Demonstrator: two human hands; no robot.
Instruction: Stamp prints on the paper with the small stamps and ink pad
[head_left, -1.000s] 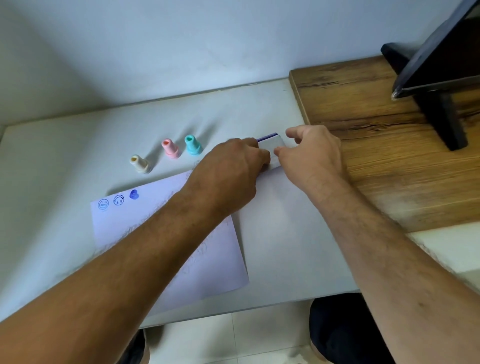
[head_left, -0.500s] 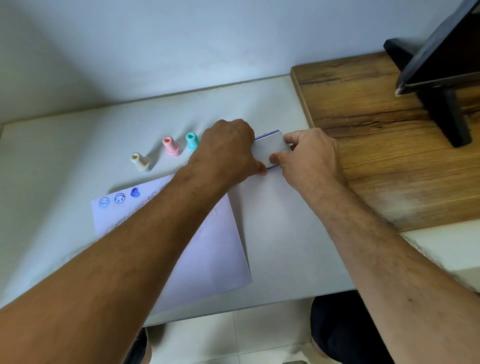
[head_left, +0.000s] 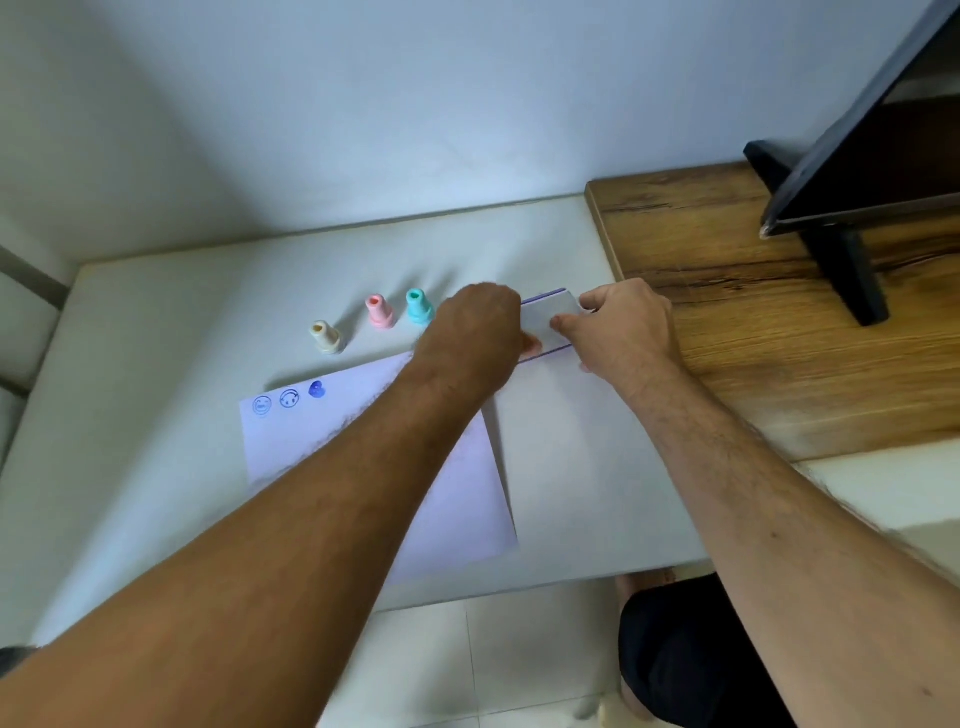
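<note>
A white paper sheet (head_left: 332, 431) lies on the white table (head_left: 156, 364), with three blue prints (head_left: 289, 399) along its far left edge. Behind it stand three small stamps: cream (head_left: 326, 336), pink (head_left: 379, 310) and teal (head_left: 418, 305). The flat white ink pad (head_left: 549, 318), edged in purple, sits right of the stamps with its lid down. My left hand (head_left: 475, 338) grips its left side. Its right side is held by my right hand (head_left: 623, 327), thumb on the lid. My left forearm crosses over the paper.
A wooden desktop (head_left: 753, 332) adjoins the table on the right and carries a black monitor (head_left: 872, 156) on a stand. A wall runs behind the table. Tiled floor and my knee show below the table's front edge.
The ink pad's lid has come down flatter between my hands. Both hands stay on the pad; my left hand shifted up over its left end.
</note>
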